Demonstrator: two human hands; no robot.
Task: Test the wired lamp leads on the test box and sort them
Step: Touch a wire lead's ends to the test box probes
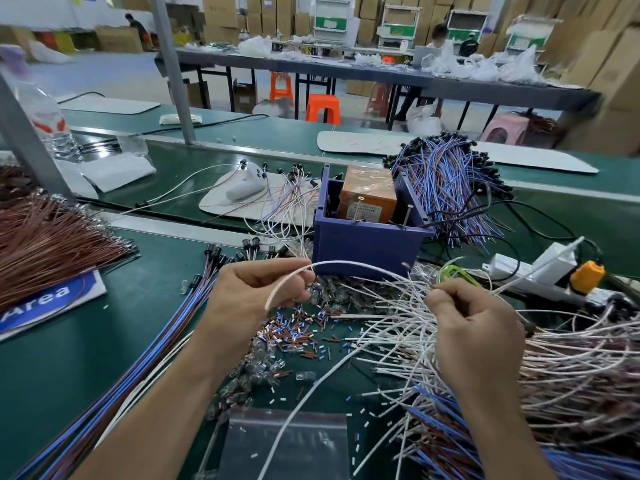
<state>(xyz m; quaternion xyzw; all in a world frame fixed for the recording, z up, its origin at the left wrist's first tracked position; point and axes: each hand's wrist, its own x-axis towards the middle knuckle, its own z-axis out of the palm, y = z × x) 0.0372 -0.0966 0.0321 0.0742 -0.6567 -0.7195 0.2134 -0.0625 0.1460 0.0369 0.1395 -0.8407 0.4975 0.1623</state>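
Left hand [256,289] and right hand [474,327] each pinch a thin white lead [349,264]; light and floppy, probably best gripped near its ends.

Site: factory assembly floor | Evidence: green conveyor line [242,140] beyond the hands | stacked cartons [588,46] along far wall | long worktable [346,72] with orange stools [322,107] | wire lead bundles [446,181] heaped behind the purple test box [363,244]
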